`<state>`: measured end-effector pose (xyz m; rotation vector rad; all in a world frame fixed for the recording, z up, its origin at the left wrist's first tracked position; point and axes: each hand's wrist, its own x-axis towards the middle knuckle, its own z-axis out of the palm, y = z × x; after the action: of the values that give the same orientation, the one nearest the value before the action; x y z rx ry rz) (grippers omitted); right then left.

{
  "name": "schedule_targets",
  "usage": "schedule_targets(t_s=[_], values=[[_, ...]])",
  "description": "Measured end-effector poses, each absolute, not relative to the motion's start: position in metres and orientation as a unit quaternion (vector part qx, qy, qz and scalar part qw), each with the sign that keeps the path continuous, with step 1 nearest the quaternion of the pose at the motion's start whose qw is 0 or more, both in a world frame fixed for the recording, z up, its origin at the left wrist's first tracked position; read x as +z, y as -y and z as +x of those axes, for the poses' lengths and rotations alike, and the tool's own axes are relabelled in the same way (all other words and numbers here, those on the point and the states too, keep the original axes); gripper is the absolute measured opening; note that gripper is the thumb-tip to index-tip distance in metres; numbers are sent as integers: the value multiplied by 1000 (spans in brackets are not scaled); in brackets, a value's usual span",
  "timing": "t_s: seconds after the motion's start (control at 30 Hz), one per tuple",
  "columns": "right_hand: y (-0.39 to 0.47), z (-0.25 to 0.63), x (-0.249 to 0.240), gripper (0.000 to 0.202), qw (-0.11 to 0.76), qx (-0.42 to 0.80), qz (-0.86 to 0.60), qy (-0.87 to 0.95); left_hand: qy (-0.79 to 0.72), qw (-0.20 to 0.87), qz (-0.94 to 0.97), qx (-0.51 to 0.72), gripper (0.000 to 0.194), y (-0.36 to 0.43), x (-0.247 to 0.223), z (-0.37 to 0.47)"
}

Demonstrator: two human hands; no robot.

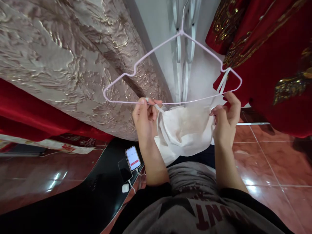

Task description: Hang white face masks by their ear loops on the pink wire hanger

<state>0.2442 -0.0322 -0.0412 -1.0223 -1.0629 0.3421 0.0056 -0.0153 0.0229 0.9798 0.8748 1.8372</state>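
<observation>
A pale pink clothes hanger (158, 49) is up in front of me, its hook toward the top of the view. Below its bottom bar hangs a white garment (192, 130) with thin straps. One strap (223, 81) is looped over the hanger's right shoulder. At the left end of the bar, my left hand (145, 113) pinches the other strap, fingers closed against the bar. My right hand (225, 115) is by the bar's right end, thumb and fingers curled at the garment's upper right edge; the fingertips partly hide what they grip.
A shiny embossed pink-beige cloth (80, 55) hangs at left, and a red cloth with gold sequins (268, 65) at right. White metal rails (179, 52) stand behind the hanger. On a black bench (80, 195) lie two phones (133, 158) with cables and a white charger (125, 188).
</observation>
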Motion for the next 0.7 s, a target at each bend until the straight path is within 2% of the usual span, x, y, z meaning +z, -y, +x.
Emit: schedule_targets(t_s=[0.07, 0.17, 0.23, 0.33, 0.43, 0.5, 0.6, 0.7], values=[[28, 254, -44, 47, 715, 214, -469, 472, -350, 433, 384, 737, 48, 14, 23, 7], [26, 256, -40, 34, 672, 303, -478, 478, -359, 440, 379, 730, 49, 12, 24, 8], [26, 254, -34, 26, 656, 315, -485, 485, -360, 440, 378, 730, 51, 12, 25, 9], [30, 254, -25, 15, 672, 270, -480, 494, -357, 436, 380, 734, 52, 13, 25, 7], [38, 256, -9, 16, 683, 210, -459, 528, -359, 430, 390, 731, 51, 13, 24, 1], [40, 255, 8, 6, 674, 170, -435, 573, -368, 429, 393, 725, 50, 13, 23, -3], [27, 253, 35, 20, 675, 75, -397, 618, -377, 438, 385, 720, 50, 13, 24, -7], [-2, 263, 46, 23, 709, -32, -380, 593, -369, 457, 383, 713, 50, 14, 25, -7]])
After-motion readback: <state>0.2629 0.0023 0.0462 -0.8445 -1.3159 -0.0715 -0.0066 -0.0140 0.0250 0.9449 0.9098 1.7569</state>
